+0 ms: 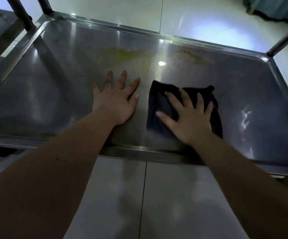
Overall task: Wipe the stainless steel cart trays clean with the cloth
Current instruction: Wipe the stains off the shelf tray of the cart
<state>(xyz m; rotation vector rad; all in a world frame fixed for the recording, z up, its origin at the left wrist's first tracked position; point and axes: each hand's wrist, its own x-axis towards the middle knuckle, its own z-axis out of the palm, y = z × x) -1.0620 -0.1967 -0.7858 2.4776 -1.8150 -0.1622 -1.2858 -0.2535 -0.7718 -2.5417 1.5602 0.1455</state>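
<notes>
The tray [243, 100] is a broad, shallow stainless steel pan with a raised rim and rounded corners. Its floor is smooth and reflective and shows glare spots. It stands on round steel posts [27, 16] above a glossy tiled floor [174, 195].

Your left hand [117, 100] lies flat on the bare steel near the middle, fingers straight and spread wide, holding nothing. Use it as a brace only, and lift it before the wipe reaches that zone, since it likely leaves marks on polished metal.

Your right hand [191, 118] presses down on the cloth [157, 100] with fingers straight and fanned wide. It does not pinch the cloth. The cloth is dark, soft and loosely folded into a rough square. It lies flat on the tray floor in the near-right half, just beside the left hand.

Two residues lie toward the far rim, well apart from the cloth: a yellow-green smear [129, 56] and a smaller brownish streak [191, 55]. Both look thin and dried.

Push the cloth forward under even palm pressure and overlap the strokes. Work the smears from their edges inward, then follow the rim groove, where residue probably collects.
</notes>
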